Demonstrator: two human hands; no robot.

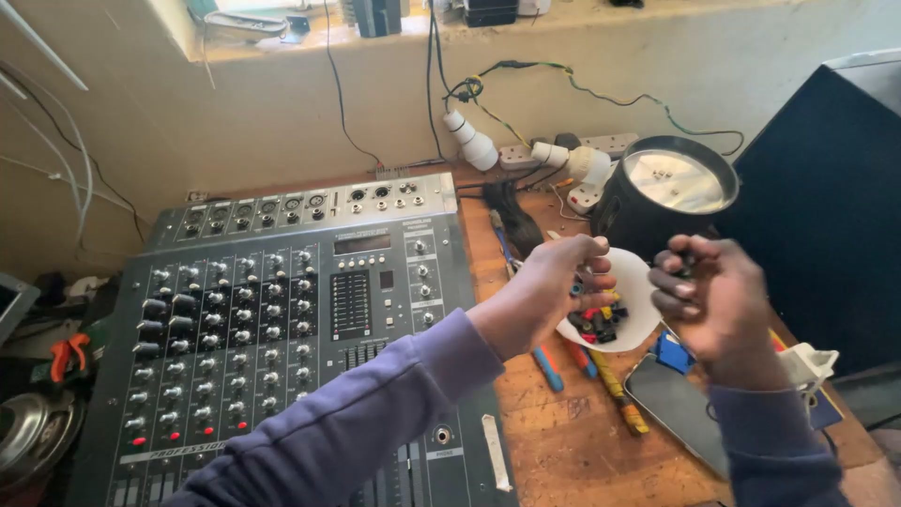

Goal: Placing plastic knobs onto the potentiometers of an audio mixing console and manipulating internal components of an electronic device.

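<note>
- Sleeves first: purple sleeves (357, 422) come in from the bottom edge of the frame, both hands raised over the right half of a wooden workbench (572, 441).
- Left hand (554, 286), centre frame, is cupped with fingers curled over a white dish (638, 305); its fingertips sit right at the heap of small knobs (596, 324), black, red, yellow and blue. Whether it has actually pinched one I cannot tell.
- Right hand (709, 296), just right of the dish, is curled tight, fingertips bunched together on something small and dark; too little of it shows to name it or tell which way it points.
- Progress, as a judgement: the dish holds a good pile of knobs, while the mixing console (282, 319) filling the left of the frame carries rows of knobs already; which posts are bare is too small to read.
- Console's long axis runs from the bottom edge up toward the wall, sockets at the far end.
- Below the dish lie screwdrivers (610, 380) with blue and yellow handles, and a dark phone (680, 408) lies flat at lower right.
- Farther back, a black round lamp (662, 192) stands tilted, lens facing up and right.
- Upper centre: a white power strip (582, 160) with plugs, wires climbing the wall.
</note>
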